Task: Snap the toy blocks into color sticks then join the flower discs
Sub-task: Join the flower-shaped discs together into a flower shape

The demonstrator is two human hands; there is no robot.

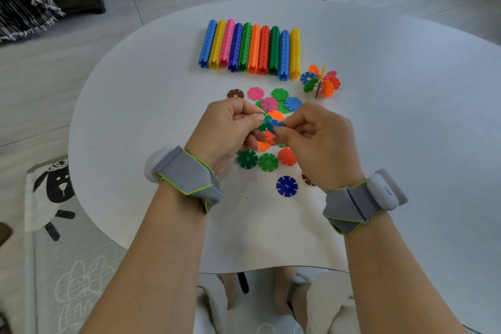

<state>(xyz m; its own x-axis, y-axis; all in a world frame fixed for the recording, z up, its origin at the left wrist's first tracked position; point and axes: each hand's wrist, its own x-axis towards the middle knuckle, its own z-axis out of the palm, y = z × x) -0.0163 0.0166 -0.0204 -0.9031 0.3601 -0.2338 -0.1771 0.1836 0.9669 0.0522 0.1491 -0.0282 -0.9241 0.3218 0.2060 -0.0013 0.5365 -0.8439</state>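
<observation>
Several colour sticks (pixel 250 47) lie side by side at the back of the white table (pixel 406 130). A joined cluster of flower discs (pixel 321 81) stands to their right. Loose flower discs (pixel 268 162) are scattered in the middle of the table. Above them my left hand (pixel 227 127) pinches a green disc (pixel 263 122) and my right hand (pixel 317 141) pinches a blue disc (pixel 276 124). The two discs touch edge to edge between my fingertips. Some loose discs are hidden under my hands.
A dark blue disc (pixel 286 186) and a brown disc (pixel 307 179) lie near my right wrist. Another brown disc (pixel 235 94) sits at the left of the pile. The table's front edge is close to my lap. A patterned mat covers the floor at the left.
</observation>
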